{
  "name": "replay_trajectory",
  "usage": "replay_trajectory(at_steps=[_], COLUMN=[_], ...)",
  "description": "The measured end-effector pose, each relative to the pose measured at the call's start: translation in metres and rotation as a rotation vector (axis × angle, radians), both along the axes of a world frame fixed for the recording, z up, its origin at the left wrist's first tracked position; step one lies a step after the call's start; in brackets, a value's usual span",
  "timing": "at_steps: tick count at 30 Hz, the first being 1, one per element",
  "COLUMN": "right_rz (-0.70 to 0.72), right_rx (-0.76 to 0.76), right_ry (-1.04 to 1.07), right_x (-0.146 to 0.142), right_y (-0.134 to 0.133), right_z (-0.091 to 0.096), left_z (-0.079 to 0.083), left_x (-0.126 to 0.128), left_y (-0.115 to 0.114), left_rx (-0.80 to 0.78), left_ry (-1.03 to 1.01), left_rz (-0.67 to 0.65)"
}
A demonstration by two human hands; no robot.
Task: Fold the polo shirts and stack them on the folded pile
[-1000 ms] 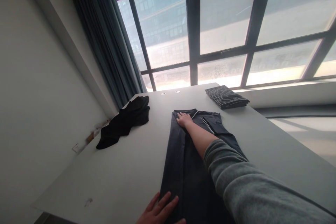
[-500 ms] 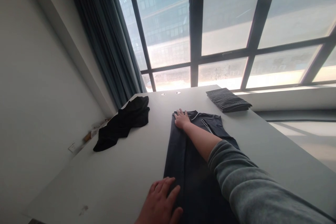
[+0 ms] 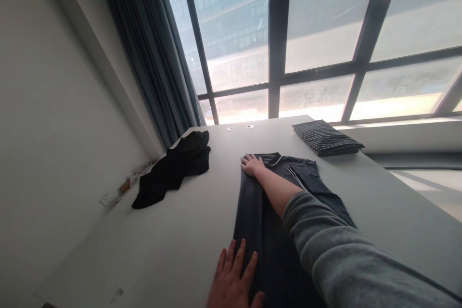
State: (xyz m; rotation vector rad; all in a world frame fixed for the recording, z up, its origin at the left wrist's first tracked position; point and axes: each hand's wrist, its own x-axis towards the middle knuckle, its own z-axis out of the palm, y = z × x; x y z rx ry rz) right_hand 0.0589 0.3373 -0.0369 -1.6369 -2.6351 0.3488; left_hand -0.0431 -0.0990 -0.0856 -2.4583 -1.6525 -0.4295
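Observation:
A dark polo shirt (image 3: 277, 231) with white piping at its collar lies on the white table, its left side folded inward in a long strip. My right hand (image 3: 251, 165) rests flat on the shirt's far left corner beside the collar, fingers spread. Nearer to me, my left hand (image 3: 234, 274) lies on the near part of the folded strip, its fingers stretched out and apart. My right forearm, in a grey sleeve, crosses over the shirt and hides part of its middle. The shirt's near end runs out of view.
A crumpled black garment (image 3: 173, 168) lies on the table's left side. At the far right edge sits a folded black-and-white striped cloth (image 3: 327, 137). The white table (image 3: 180, 240) reaches towards large windows, with a dark curtain (image 3: 147, 48) at the left.
My left hand has shifted slightly right and its fingers have spread out flatter on the shirt. My right hand stays by the collar. The view has turned a little left.

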Motion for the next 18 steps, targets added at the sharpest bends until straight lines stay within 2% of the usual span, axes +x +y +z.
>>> replay_trajectory(at_steps=[9,11,14,18], right_rz=[0.015,0.006,-0.092,-0.142], right_rx=[-0.014,-0.001,0.016,0.006], right_ry=[0.001,0.006,0.009,-0.018], right_x=[0.002,0.014,0.043,0.085], right_y=[0.012,0.017,0.026,0.032], right_z=[-0.002,0.002,0.008,0.005], left_z=[0.007,0.009,0.011,0.010], left_x=[-0.004,-0.005,-0.006,-0.006], left_y=[-0.003,-0.003,-0.003,-0.001], left_rx=[0.031,0.030,0.043,0.069], left_ry=[0.037,0.047,0.062,0.093], left_rz=[-0.035,-0.037,-0.043,-0.046])
